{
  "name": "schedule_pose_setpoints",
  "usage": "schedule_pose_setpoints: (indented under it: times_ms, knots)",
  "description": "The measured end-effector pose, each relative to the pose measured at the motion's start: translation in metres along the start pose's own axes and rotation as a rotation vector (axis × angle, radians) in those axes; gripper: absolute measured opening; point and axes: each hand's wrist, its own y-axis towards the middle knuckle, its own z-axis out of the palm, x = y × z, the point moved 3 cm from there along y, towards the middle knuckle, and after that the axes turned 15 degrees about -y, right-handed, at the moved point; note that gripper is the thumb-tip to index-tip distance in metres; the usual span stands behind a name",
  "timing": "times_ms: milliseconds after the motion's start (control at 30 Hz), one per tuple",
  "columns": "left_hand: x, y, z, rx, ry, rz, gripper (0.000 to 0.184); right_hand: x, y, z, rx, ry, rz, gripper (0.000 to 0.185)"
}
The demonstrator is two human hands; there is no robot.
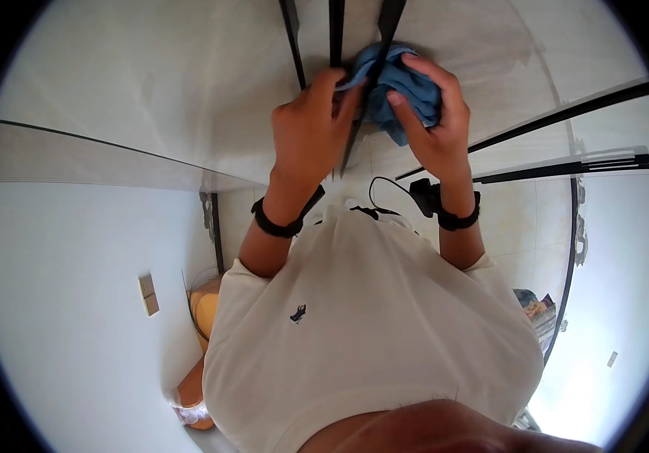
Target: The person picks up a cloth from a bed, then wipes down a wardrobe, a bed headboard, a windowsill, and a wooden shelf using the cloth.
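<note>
A crumpled blue cloth (407,90) is wrapped against one of the slim black metal bars (389,23) at the top of the head view. My right hand (445,124) grips the cloth's right side, with its thumb and fingers curled over the folds. On the other side of the bar, my left hand (309,132) is closed, its fingers bent around the cloth's left edge close to the bar. Part of the left fingertips' grip is hidden behind the hand and bar. Both wrists wear black straps, the left strap (275,223) and the right strap (458,219).
More black bars (558,117) run across the right side. A white wall with a switch plate (148,294) stands at left. Below it are an orange-brown object (205,302) and clear plastic wrapping (192,413). Various items (539,313) lie at lower right on the tiled floor.
</note>
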Motion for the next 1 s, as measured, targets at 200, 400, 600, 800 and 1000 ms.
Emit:
schedule_pose_setpoints:
  times_ms: [200,400,600,800,1000]
  knots:
    - [-0.002,-0.021,-0.043,-0.156,-0.171,-0.051,0.012,-0.012,0.003,-0.018,-0.253,-0.158,-0.168,0.048]
    - [-0.017,-0.021,-0.09,-0.488,-0.616,0.094,0.017,0.016,0.014,0.01,-0.456,-0.511,-0.499,0.039]
    - [0.024,-0.025,-0.142,-1.105,-0.659,-0.051,0.022,-0.008,-0.016,0.04,-0.471,-0.498,-0.3,0.029]
    - [0.059,-0.059,-0.125,-0.986,-1.026,-0.329,0.035,-0.032,-0.059,0.063,-0.246,-0.233,-0.025,0.033]
    - [0.05,-0.051,-0.068,-0.403,-1.208,-0.615,0.068,-0.044,-0.081,0.053,-0.108,-0.207,0.082,0.031]
